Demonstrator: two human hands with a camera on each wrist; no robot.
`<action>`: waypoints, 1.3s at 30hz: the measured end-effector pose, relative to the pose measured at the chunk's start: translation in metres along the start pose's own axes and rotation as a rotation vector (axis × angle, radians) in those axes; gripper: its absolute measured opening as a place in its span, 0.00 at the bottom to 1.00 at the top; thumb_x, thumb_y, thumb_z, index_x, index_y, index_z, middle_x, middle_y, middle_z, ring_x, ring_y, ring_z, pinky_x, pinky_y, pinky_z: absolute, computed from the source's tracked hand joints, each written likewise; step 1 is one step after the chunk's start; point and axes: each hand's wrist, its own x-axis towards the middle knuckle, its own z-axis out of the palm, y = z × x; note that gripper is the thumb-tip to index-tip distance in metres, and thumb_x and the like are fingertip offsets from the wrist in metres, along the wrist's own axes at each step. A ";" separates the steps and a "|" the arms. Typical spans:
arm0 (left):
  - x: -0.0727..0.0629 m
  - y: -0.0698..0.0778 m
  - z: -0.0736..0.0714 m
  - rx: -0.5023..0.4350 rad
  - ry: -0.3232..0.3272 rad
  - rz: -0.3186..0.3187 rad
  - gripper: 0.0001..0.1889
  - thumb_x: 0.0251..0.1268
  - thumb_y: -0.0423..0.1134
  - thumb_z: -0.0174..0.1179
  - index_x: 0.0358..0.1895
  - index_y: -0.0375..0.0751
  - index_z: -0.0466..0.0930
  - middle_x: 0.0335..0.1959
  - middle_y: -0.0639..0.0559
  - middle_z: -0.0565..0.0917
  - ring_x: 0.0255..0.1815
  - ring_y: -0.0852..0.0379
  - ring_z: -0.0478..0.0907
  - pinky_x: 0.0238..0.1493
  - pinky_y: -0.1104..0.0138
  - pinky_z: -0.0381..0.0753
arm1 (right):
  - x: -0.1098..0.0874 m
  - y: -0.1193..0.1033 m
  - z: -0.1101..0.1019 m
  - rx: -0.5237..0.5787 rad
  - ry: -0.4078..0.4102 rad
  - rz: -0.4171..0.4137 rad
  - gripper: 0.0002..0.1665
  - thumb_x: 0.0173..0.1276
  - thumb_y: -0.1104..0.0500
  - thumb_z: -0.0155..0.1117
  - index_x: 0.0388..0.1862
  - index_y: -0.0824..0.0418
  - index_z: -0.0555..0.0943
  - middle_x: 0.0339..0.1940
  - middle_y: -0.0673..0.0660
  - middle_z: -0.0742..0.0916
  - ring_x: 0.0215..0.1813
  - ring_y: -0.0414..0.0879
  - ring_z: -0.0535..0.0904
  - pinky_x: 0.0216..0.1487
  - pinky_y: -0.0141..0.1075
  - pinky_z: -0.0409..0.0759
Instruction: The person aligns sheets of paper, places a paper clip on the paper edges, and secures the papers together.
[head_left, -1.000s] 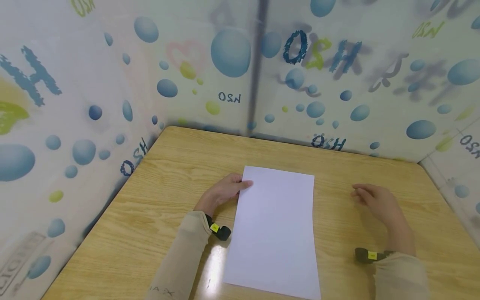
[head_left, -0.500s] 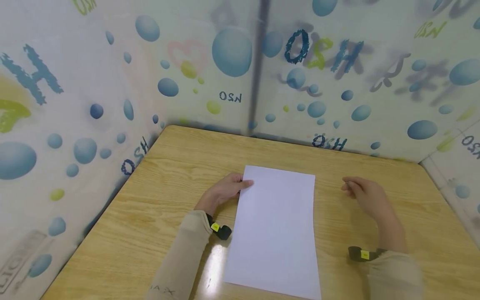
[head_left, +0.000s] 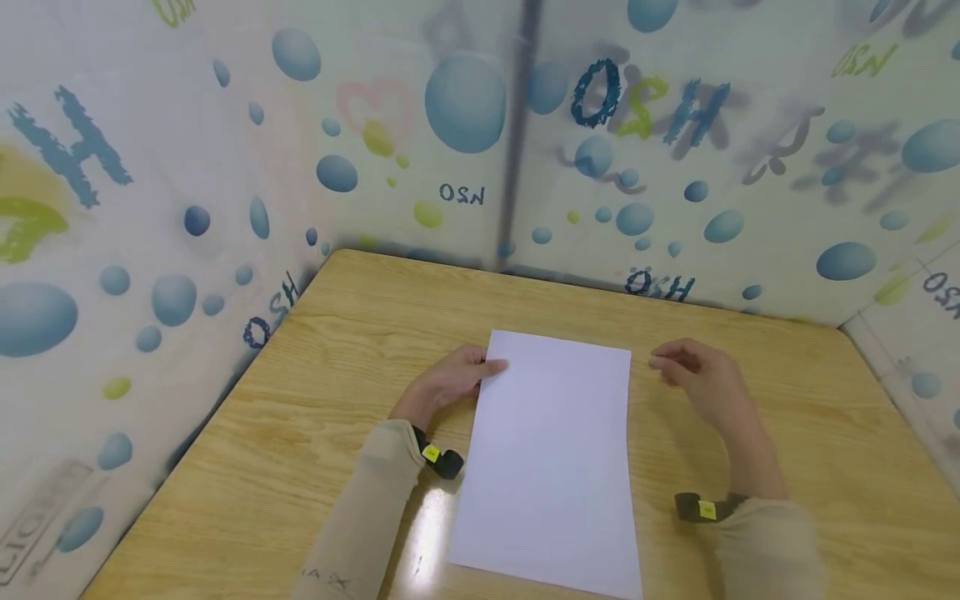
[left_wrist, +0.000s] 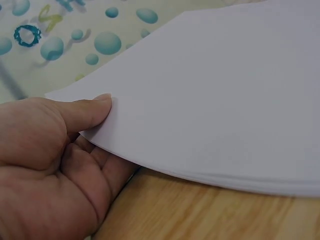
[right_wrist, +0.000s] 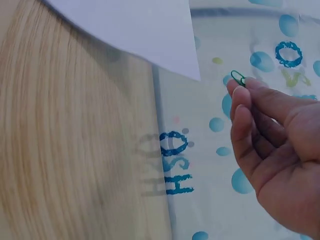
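Observation:
A stack of white paper [head_left: 551, 467] lies on the table, its far left corner lifted. My left hand [head_left: 450, 377] pinches that corner, thumb on top and fingers underneath. Several sheet edges show along the side of the paper [left_wrist: 210, 100] in the left wrist view. Between thumb and forefinger, my right hand [right_wrist: 280, 145] pinches a small green paper clip [right_wrist: 237, 76]. In the head view the right hand [head_left: 701, 379] is just right of the stack's far right corner, apart from it. The clip is too small to make out there.
The wooden table [head_left: 360, 325] runs back to a printed curtain wall [head_left: 465, 217] with blue bubbles and letters. Another such wall [head_left: 150, 250] rises along the left side. Each wrist wears a small black camera, such as the left one [head_left: 446, 463].
My right hand has moved left across the table, closer to the paper's far right corner. The left hand has kept its hold on the paper in the same place.

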 end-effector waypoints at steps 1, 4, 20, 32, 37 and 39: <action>0.000 0.000 0.000 0.011 0.002 0.000 0.13 0.75 0.40 0.53 0.49 0.34 0.80 0.40 0.45 0.84 0.36 0.54 0.81 0.41 0.62 0.80 | 0.001 -0.002 0.001 0.004 0.015 -0.008 0.16 0.75 0.51 0.56 0.52 0.59 0.80 0.41 0.56 0.86 0.42 0.48 0.81 0.43 0.37 0.81; 0.000 0.000 0.000 0.031 0.007 0.005 0.13 0.74 0.42 0.53 0.47 0.35 0.80 0.39 0.46 0.84 0.35 0.55 0.80 0.41 0.63 0.79 | 0.004 -0.011 0.004 0.015 0.056 -0.043 0.17 0.74 0.50 0.56 0.52 0.59 0.82 0.37 0.57 0.86 0.38 0.48 0.80 0.40 0.33 0.80; 0.002 -0.002 0.003 0.042 -0.026 0.033 0.13 0.75 0.42 0.53 0.47 0.35 0.81 0.37 0.46 0.84 0.35 0.55 0.80 0.40 0.64 0.79 | 0.022 -0.081 0.047 0.050 0.254 -0.322 0.07 0.67 0.62 0.66 0.42 0.60 0.87 0.36 0.53 0.87 0.37 0.45 0.80 0.35 0.26 0.76; 0.003 -0.001 0.002 0.025 -0.026 0.045 0.14 0.75 0.42 0.53 0.51 0.35 0.80 0.40 0.44 0.84 0.37 0.52 0.82 0.40 0.62 0.80 | 0.048 -0.102 0.089 -0.039 0.233 -0.362 0.07 0.67 0.59 0.67 0.41 0.60 0.86 0.34 0.53 0.87 0.35 0.45 0.79 0.35 0.38 0.78; 0.003 -0.003 0.001 0.024 -0.037 0.059 0.14 0.75 0.41 0.52 0.52 0.35 0.80 0.41 0.44 0.84 0.38 0.52 0.82 0.41 0.61 0.80 | 0.058 -0.101 0.100 -0.046 0.182 -0.337 0.08 0.67 0.58 0.66 0.41 0.59 0.86 0.36 0.52 0.87 0.38 0.45 0.79 0.38 0.39 0.78; 0.005 -0.003 0.003 0.016 -0.054 0.068 0.14 0.75 0.41 0.52 0.52 0.34 0.79 0.41 0.43 0.84 0.38 0.51 0.82 0.41 0.60 0.81 | 0.061 -0.100 0.100 -0.044 0.167 -0.321 0.08 0.68 0.57 0.66 0.42 0.58 0.86 0.36 0.52 0.87 0.39 0.45 0.79 0.39 0.39 0.77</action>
